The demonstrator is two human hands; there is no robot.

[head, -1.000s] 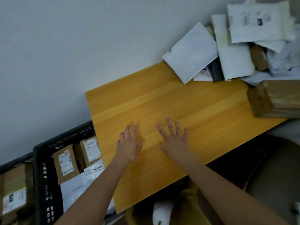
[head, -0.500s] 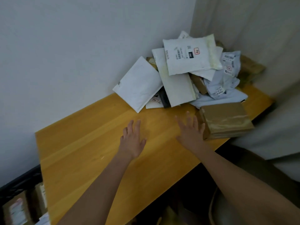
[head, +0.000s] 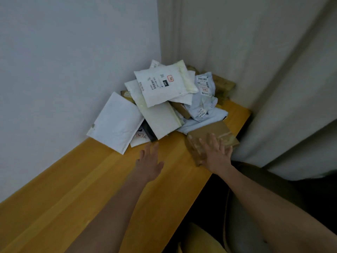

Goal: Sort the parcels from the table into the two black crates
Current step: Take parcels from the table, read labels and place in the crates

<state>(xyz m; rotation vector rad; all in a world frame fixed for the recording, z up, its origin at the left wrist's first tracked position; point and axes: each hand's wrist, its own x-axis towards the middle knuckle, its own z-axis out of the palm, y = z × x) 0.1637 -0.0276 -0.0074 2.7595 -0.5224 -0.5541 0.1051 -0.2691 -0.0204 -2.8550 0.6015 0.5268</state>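
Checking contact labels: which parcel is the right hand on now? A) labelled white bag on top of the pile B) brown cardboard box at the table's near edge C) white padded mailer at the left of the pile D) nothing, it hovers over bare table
B: the right hand lies with spread, straight fingers on the brown cardboard box; the left hand is over bare table.

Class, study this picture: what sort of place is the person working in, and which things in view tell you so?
Probably a small parcel-sorting corner in a plain room, not a warehouse. A heap of white mailer bags with shipping labels and a taped brown box lie on a wooden table pushed into a bare wall corner beside a curtain.
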